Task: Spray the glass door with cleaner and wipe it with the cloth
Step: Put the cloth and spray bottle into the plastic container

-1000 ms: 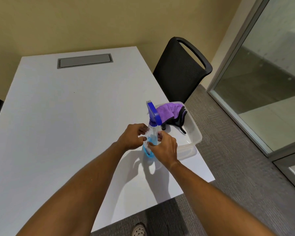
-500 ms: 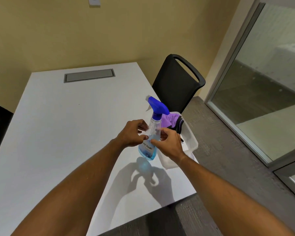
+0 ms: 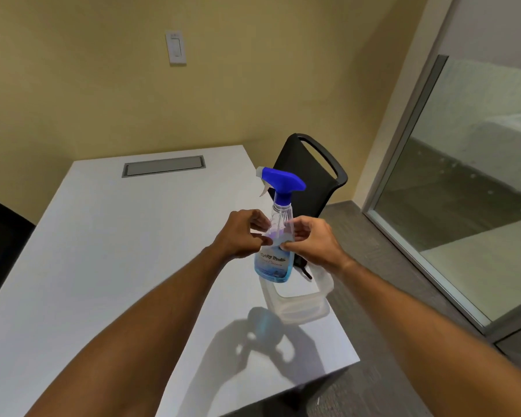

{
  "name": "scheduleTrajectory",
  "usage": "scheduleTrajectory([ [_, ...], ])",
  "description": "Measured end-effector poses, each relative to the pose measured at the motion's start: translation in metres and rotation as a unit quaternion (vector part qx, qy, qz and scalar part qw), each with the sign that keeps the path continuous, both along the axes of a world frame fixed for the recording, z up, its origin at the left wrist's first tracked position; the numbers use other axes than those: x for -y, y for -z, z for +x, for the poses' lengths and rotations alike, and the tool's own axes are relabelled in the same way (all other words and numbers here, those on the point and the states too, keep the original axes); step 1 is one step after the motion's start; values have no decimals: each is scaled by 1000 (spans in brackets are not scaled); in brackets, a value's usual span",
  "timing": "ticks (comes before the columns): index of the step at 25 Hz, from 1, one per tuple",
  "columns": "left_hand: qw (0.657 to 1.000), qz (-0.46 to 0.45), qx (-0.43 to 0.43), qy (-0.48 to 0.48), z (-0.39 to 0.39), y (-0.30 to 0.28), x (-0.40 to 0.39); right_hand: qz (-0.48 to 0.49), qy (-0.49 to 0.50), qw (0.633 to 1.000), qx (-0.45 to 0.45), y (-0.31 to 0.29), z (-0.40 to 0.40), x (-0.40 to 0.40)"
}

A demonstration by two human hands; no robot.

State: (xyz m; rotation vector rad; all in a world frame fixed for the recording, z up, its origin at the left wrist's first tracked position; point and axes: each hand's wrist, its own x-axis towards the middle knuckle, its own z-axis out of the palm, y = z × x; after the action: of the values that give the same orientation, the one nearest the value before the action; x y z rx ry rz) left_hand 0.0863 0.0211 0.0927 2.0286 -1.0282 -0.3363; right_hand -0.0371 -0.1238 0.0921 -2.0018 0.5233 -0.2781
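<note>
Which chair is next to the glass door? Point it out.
The chair with the loop handle on its back, at the table's far right side, beyond the spray bottle. The other chair sits at the left edge, away from the glass door.

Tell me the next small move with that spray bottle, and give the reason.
Probably shift the right hand up to the blue trigger head and turn toward the glass door. Both hands, with the left hand, pinch the spray bottle at mid-body, lifted off the table, its nozzle pointing away from the glass, no finger on the trigger.
</note>
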Motion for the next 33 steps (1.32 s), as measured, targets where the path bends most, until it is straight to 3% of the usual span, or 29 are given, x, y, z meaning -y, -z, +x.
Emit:
scheduleTrajectory([
  [7, 995, 21, 7, -92, -29, 15, 52, 4, -75, 997, -15, 4, -7, 67],
  [18, 972, 52, -77, -218, -76, 83, 94, 5, -177, 982, -62, 84, -5, 125],
  [33, 962, 68, -108, -240, -85, 120, 93, -6, -172, 983, -67, 124, -11, 122],
])
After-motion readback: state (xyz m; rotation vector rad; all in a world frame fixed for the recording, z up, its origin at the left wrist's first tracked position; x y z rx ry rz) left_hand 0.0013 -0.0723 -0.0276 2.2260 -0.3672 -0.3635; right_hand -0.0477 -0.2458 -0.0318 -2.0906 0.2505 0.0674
